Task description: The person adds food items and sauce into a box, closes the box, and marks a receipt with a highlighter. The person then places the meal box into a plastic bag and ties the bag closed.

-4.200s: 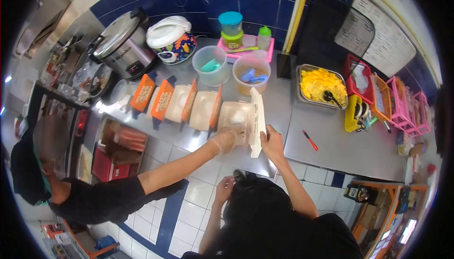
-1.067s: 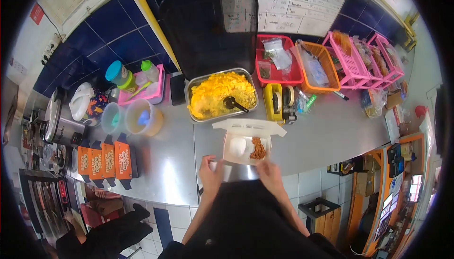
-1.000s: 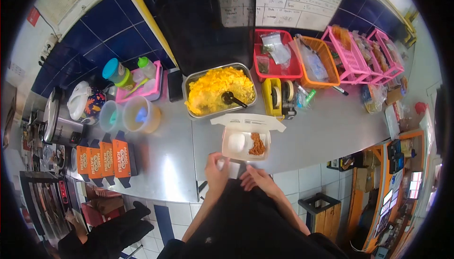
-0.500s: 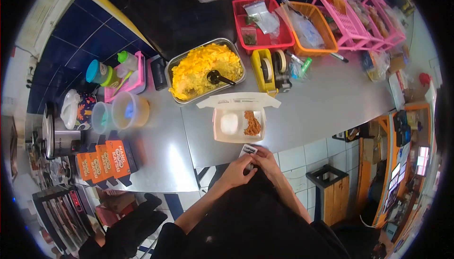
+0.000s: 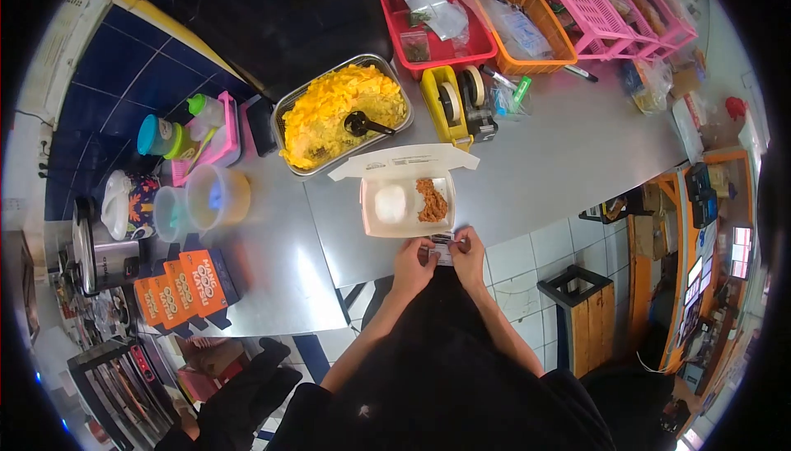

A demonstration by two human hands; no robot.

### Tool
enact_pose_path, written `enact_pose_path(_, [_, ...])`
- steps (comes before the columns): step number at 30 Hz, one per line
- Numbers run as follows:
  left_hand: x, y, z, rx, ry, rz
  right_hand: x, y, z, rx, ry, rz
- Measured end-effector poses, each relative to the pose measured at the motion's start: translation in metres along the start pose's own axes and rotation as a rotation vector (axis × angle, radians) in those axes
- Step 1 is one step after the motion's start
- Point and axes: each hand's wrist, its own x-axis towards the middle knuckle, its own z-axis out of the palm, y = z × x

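At the front edge of the counter, my left hand [image 5: 414,264] and my right hand [image 5: 469,255] pinch a small white printed label [image 5: 442,251] between them, each closed on one side. Its print is too small to read. Just beyond my fingers is an open cardboard food box [image 5: 408,229], its lid flaps raised at the back. A white rice mound [image 5: 390,203] fills its left side, and brown chopped meat [image 5: 431,201] lies on the right. Behind it, a metal tray [image 5: 401,126] holds yellow scrambled egg [image 5: 338,101] with a black scoop [image 5: 362,125] resting in it.
A yellow tape dispenser [image 5: 445,112] stands right of the tray, before a red basket [image 5: 437,62] and an orange basket [image 5: 527,64]. To the left are plastic tubs [image 5: 235,196] and orange cartons [image 5: 202,278]. A person's dark-clothed leg [image 5: 255,385] shows lower left.
Both hands have come closer to the box's front edge, and the label is now held level between them, one hand on each side. The view has shifted slightly.
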Motion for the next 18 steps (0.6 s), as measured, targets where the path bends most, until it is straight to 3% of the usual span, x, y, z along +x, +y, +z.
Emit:
enact_pose_path(2, [0.001, -0.004, -0.002, -0.21, -0.059, -0.124, -0.001, -0.002, -0.002, 0.013, -0.052, 0.022])
enact_pose_path(8, [-0.017, -0.014, -0.007, -0.338, -0.244, -0.272, 0.003, 0.005, -0.006, -0.01, -0.026, -0.011])
enact_pose_path(10, [-0.022, -0.017, -0.005, -0.35, -0.211, -0.241, 0.0, 0.005, -0.004, -0.158, -0.034, -0.192])
enact_pose_path(14, [-0.024, -0.017, -0.022, -0.194, -0.117, -0.231, -0.01, -0.018, -0.002, -0.298, -0.13, -0.179])
enact_pose_path(16, [-0.024, -0.019, -0.021, -0.15, -0.089, -0.222, -0.022, -0.03, -0.001, -0.614, -0.116, -0.532])
enact_pose_path(18, [-0.023, -0.021, -0.015, -0.112, -0.063, -0.211, -0.027, -0.032, -0.001, -0.638, -0.151, -0.481])
